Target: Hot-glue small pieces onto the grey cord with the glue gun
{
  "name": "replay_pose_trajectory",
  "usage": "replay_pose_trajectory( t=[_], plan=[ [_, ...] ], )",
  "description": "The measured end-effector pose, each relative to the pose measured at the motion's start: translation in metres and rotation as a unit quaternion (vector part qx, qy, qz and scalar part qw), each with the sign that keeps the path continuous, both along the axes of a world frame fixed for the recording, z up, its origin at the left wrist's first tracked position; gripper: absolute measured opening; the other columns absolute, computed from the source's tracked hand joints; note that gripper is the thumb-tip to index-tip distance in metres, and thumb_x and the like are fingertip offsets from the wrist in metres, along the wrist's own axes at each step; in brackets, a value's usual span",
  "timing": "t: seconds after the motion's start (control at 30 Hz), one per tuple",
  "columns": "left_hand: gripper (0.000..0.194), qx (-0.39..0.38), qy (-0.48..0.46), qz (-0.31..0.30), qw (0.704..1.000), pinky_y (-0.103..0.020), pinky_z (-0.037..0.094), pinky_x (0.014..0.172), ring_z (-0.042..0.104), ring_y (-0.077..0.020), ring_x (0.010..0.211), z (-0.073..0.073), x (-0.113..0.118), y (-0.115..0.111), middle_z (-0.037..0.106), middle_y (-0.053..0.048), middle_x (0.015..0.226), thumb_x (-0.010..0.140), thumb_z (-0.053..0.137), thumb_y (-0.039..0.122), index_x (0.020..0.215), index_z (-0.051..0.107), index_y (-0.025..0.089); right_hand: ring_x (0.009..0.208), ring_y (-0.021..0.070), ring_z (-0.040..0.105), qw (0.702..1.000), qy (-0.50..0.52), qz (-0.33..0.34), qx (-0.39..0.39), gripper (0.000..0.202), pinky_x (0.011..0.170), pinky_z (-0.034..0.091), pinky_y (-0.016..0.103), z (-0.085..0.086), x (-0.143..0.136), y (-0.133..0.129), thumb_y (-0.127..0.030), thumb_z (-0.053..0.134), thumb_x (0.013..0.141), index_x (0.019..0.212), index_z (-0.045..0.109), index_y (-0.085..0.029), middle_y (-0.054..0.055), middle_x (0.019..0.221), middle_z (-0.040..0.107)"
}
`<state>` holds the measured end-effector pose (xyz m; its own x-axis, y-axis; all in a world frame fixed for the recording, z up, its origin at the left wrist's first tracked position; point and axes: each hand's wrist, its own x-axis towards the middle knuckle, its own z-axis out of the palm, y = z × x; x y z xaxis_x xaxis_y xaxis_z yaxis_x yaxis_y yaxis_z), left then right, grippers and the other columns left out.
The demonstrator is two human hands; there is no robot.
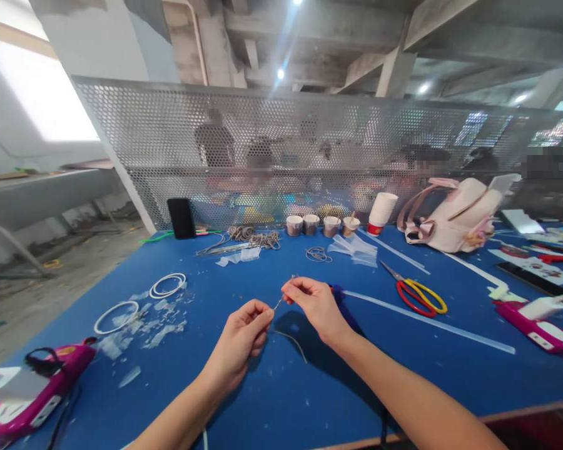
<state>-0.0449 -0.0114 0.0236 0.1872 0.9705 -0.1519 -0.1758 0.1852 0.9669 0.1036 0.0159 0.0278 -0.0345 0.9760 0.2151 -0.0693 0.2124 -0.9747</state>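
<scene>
Above the blue table, my left hand [246,334] pinches a thin grey cord [291,337] between thumb and fingers. A loose end of it trails down to the right. My right hand [316,303] is closed in a pinch on the same cord, slightly higher and to the right. A short, twisted-looking stretch runs between the two hands; its detail is too small to make out. Behind my right wrist, a dark blue tool [340,300], mostly hidden, lies with a long translucent glue stick [431,320] reaching out to the right.
Scissors [420,297] lie right. White rings [117,317] and clear scraps [159,331] are left. Cord bundles [253,237], paper cups [331,226], a phone [181,219] and a pink backpack [460,215] line the back. Pink power strips [539,328] sit at both sides.
</scene>
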Motion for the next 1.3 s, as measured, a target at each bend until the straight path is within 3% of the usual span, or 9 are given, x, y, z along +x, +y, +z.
replay_pose_trajectory(
  t=[0.27, 0.57, 0.7, 0.83, 1.0, 1.3],
  plan=[
    [0.024, 0.096, 0.162, -0.008, 0.982, -0.020, 0.021, 0.039, 0.032, -0.0077, 0.041, 0.006, 0.001, -0.004, 0.043, 0.005, 0.046, 0.068, 0.066, 0.037, 0.058, 0.060, 0.017, 0.057, 0.0118, 0.051, 0.998, 0.022, 0.032, -0.044, 0.017, 0.062, 0.041, 0.026, -0.002, 0.008, 0.001, -0.031, 0.064, 0.069, 0.059, 0.064, -0.017, -0.002, 0.057, 0.060],
    [0.022, 0.136, 0.195, -0.007, 0.971, -0.020, 0.023, 0.041, 0.032, -0.0089, 0.044, 0.001, 0.000, -0.003, 0.043, 0.004, 0.048, 0.070, 0.065, 0.035, 0.058, 0.062, 0.017, 0.055, 0.0108, 0.049, 0.994, 0.066, 0.047, -0.076, 0.018, 0.058, 0.038, 0.025, -0.004, 0.010, 0.002, -0.032, 0.068, 0.066, 0.060, 0.065, -0.015, -0.002, 0.056, 0.059],
    [0.027, 0.098, 0.160, -0.001, 0.982, -0.020, 0.022, 0.040, 0.032, -0.0075, 0.042, -0.001, 0.003, -0.003, 0.043, 0.005, 0.047, 0.070, 0.066, 0.040, 0.058, 0.058, 0.017, 0.056, 0.0109, 0.049, 0.993, 0.080, 0.045, -0.074, 0.021, 0.058, 0.038, 0.025, -0.007, 0.008, 0.003, -0.036, 0.069, 0.066, 0.060, 0.065, -0.015, -0.001, 0.057, 0.059],
    [0.031, 0.031, 0.065, 0.012, 0.997, -0.018, 0.018, 0.038, 0.022, -0.0048, 0.037, -0.005, 0.006, -0.001, 0.033, 0.009, 0.042, 0.069, 0.067, 0.045, 0.062, 0.055, 0.017, 0.057, 0.0119, 0.051, 0.993, 0.085, 0.037, -0.069, 0.027, 0.058, 0.039, 0.025, -0.010, 0.005, 0.001, -0.042, 0.068, 0.067, 0.065, 0.067, -0.016, 0.000, 0.061, 0.061],
    [0.034, 0.003, 0.009, 0.010, 1.000, -0.017, 0.014, 0.038, 0.016, -0.0028, 0.038, -0.009, 0.006, 0.002, 0.028, 0.011, 0.041, 0.067, 0.069, 0.046, 0.063, 0.052, 0.017, 0.061, 0.0134, 0.053, 0.996, 0.050, 0.038, -0.058, 0.026, 0.061, 0.041, 0.026, -0.014, 0.001, -0.003, -0.042, 0.067, 0.069, 0.072, 0.069, -0.016, 0.001, 0.066, 0.064],
    [0.032, -0.043, -0.014, -0.034, 0.998, -0.016, 0.012, 0.037, 0.018, -0.0004, 0.037, -0.010, 0.006, 0.003, 0.037, 0.009, 0.046, 0.067, 0.071, 0.040, 0.062, 0.053, 0.015, 0.059, 0.0120, 0.051, 0.999, 0.010, 0.019, -0.034, 0.017, 0.059, 0.040, 0.024, -0.019, 0.003, 0.000, -0.032, 0.061, 0.073, 0.065, 0.063, -0.017, -0.002, 0.061, 0.060]
  ],
)
